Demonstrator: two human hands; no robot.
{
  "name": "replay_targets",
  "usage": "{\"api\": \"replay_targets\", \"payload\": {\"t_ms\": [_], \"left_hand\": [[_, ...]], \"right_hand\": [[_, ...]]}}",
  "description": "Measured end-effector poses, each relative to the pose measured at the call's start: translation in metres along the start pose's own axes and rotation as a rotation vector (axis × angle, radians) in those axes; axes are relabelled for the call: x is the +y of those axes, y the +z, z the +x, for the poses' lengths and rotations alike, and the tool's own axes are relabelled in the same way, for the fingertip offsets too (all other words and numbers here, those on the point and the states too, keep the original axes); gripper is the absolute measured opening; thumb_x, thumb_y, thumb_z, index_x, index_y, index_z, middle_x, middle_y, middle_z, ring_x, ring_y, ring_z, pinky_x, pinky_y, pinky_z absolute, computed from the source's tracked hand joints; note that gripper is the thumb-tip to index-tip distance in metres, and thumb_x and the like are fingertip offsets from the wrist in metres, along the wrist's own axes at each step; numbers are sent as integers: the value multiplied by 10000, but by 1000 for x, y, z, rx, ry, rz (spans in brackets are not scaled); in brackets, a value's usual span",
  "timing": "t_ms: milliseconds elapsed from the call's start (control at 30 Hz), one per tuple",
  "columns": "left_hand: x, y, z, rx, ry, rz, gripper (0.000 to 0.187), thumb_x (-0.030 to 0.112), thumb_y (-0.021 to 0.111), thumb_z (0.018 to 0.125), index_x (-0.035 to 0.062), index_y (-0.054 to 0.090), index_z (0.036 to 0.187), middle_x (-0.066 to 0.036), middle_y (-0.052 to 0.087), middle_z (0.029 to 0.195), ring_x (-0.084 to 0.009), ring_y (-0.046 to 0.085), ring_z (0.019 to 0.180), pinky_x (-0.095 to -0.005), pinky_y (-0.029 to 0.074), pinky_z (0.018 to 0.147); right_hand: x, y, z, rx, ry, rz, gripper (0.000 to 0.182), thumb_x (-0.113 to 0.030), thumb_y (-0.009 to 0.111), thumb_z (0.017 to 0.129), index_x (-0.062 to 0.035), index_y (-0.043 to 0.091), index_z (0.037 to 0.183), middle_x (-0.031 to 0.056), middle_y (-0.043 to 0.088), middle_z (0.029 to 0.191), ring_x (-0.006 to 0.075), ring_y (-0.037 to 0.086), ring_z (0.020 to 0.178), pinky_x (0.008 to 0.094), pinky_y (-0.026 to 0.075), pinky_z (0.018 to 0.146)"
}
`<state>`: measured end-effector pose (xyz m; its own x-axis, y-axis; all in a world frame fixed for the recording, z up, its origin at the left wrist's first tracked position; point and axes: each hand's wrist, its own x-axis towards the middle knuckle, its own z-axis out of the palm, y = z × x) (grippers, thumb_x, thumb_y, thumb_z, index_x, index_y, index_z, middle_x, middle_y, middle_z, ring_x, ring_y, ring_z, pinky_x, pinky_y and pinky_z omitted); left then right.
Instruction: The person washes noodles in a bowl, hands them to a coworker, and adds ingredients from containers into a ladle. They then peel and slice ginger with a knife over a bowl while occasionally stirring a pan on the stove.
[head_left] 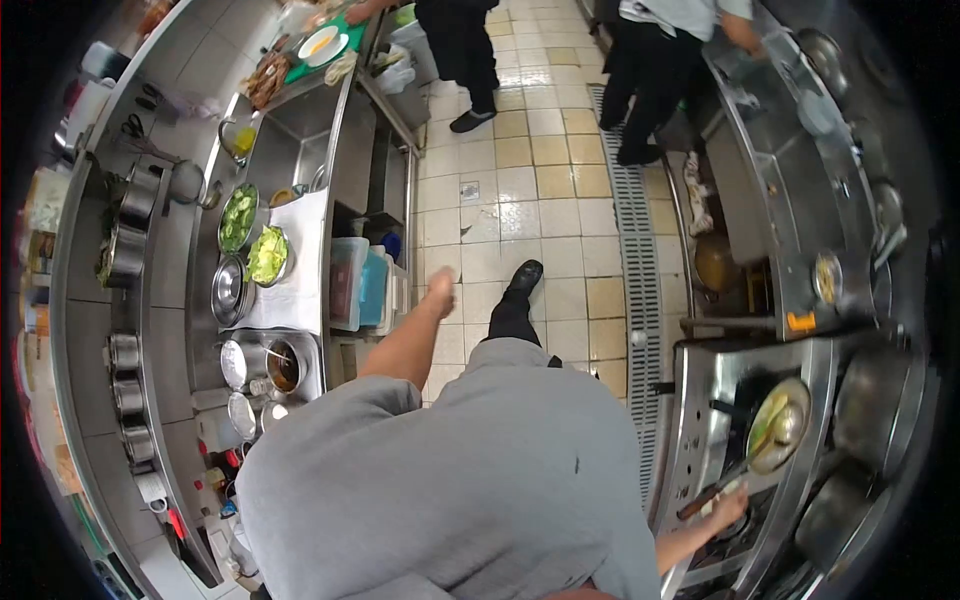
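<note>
My left hand [441, 292] hangs over the floor beside the left counter, holding nothing, its fingers loose and slightly blurred. At the stove on the lower right, my right hand [729, 508] is closed around the handle of a pan. The pan [762, 449] sits over the burners with pale yellow-green food in it. A ladle [790, 423] rests in the pan, and its brown wooden handle [699, 501] lies just past my right hand. My fingers partly hide the grip.
The left counter [305, 240] bears cucumber slices [238, 217], lettuce [268, 256] and a dark sauce pot [284, 366]. Plastic bins [372, 288] stand beneath. Two people [458, 50] [655, 70] stand farther up the aisle. A floor grate [636, 300] runs along the stove [690, 415].
</note>
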<state>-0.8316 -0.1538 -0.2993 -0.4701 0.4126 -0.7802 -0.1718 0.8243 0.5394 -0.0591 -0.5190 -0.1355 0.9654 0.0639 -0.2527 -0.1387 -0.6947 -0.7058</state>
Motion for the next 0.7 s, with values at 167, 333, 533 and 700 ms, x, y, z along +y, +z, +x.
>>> {"api": "replay_targets", "payload": {"t_ms": [167, 333, 533, 700], "left_hand": [[66, 120, -6, -1000, 269, 229, 145, 135, 580, 969, 54, 667, 1053, -70, 619, 852, -183, 615, 707, -306, 525, 617], [251, 117, 38, -611, 559, 493, 434, 422, 434, 1050, 83, 703, 1076, -102, 695, 1002, -265, 667, 783, -412, 570, 764], [515, 60, 142, -234, 322, -359, 679, 464, 560, 980, 132, 368, 1540, -160, 354, 1578, -445, 402, 1381, -637, 461, 1012], [485, 276, 149, -655, 460, 42, 408, 391, 544, 998, 82, 531, 1264, -140, 548, 1290, -324, 588, 1136, -481, 538, 868]], "right_hand": [[-97, -5, 14, 255, -451, 196, 456, -248, 632, 996, 0, 539, 1366, 150, 690, 1043, 223, 657, 837, 323, 534, 669], [-269, 93, -104, -265, -508, 149, 489, -160, 558, 1027, -54, 433, 1488, 144, 633, 1272, 227, 658, 1026, 339, 542, 843], [-311, 152, -180, -216, -517, -135, 166, -136, 640, 947, 6, 691, 1018, 94, 662, 732, 168, 615, 676, 338, 505, 650], [-317, 191, -145, 37, -409, -313, 224, -183, 649, 940, 13, 659, 832, 152, 691, 722, 237, 613, 608, 396, 484, 613]]}}
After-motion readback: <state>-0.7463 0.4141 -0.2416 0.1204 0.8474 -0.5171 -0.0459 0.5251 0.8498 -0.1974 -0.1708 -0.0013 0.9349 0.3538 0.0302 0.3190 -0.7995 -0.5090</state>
